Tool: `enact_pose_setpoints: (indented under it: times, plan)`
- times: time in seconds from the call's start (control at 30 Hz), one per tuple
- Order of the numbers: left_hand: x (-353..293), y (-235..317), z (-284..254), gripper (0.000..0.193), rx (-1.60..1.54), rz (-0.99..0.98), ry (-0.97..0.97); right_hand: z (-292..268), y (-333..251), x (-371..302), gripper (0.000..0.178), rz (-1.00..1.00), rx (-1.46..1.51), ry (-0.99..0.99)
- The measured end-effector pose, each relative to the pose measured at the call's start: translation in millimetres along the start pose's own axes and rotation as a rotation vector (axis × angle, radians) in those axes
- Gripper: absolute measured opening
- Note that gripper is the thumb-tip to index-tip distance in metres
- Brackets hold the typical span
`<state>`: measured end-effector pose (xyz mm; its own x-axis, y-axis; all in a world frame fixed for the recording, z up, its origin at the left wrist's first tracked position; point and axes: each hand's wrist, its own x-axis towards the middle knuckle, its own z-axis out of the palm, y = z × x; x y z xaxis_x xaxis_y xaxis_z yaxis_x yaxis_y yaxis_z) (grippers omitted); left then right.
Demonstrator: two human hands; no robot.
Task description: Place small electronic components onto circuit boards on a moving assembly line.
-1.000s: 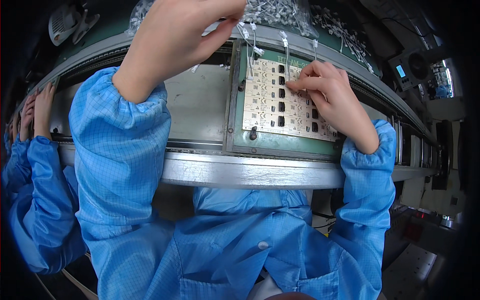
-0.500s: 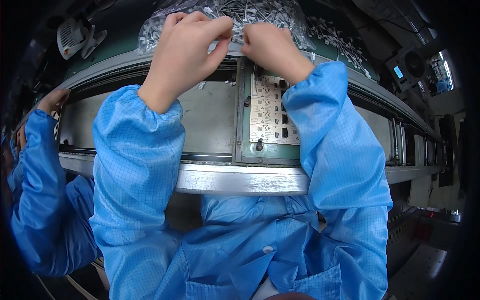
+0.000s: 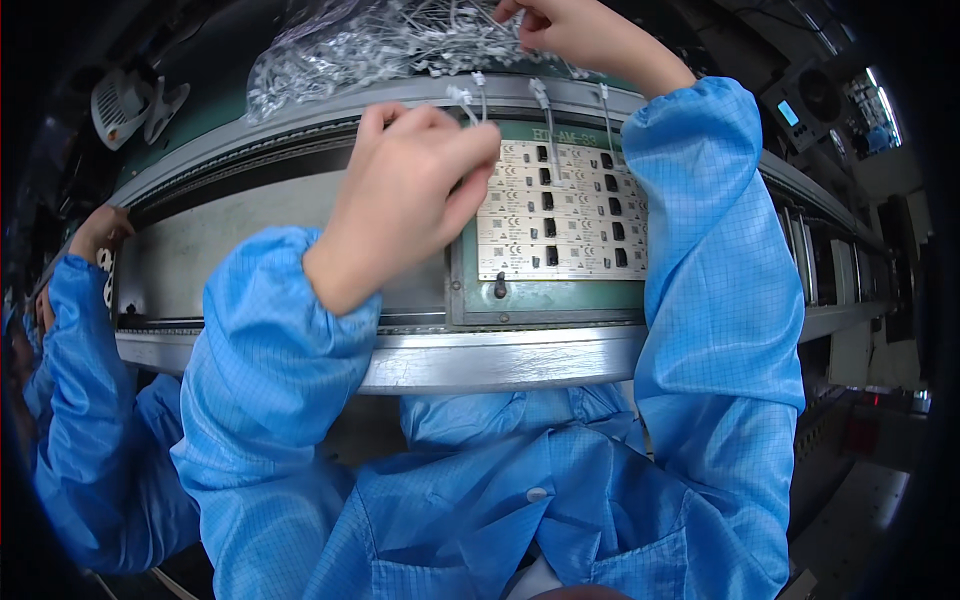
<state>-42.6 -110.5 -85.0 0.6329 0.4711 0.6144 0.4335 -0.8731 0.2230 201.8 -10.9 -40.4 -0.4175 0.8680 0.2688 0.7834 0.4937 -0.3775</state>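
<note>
My left hand (image 3: 410, 195) is pinched over the left edge of a panel of white circuit boards (image 3: 580, 262). A short cable with a white connector (image 3: 461, 97) sticks out from its fingertips. At the far side, my right hand (image 3: 585, 38) has its fingers curled at the edge of a heap of white-ended cables (image 3: 440, 45); what they grip is too small to make out. The boards carry black components and lie in a green fixture (image 3: 560, 300). More cables, among them one with a grey-white connector (image 3: 540, 95), reach from the boards over the far rail.
A clear plastic bag (image 3: 275, 85) lies around the cable heap. Metal rails (image 3: 500, 360) run along the line's near and far sides. A white fan (image 3: 122, 105) stands at far left. At left is another person's hand (image 3: 100, 232) in a blue sleeve.
My hands were close together above the fixture's far edge. The right has gone farther away to the cable heap; the left has come nearer and right. More of the boards and cables show.
</note>
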Motion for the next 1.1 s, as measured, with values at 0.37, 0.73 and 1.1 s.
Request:
enact_pose_setpoints:
  times: [0.37,0.73,1.1]
  plan:
    - [-7.4,17.4,-6.8,0.012,0.017,-0.068,-0.111,36.6,-10.1,-1.8,0.034,-0.089,0.106,0.252]
    - [-7.6,12.9,-5.4,0.011,0.013,-0.086,-0.147,54.1,-13.1,18.9,0.034,-0.385,-0.237,0.455]
    - [-5.0,11.8,-10.4,0.01,0.023,-0.104,-0.077,56.9,28.9,33.9,0.034,-0.067,0.607,0.009]
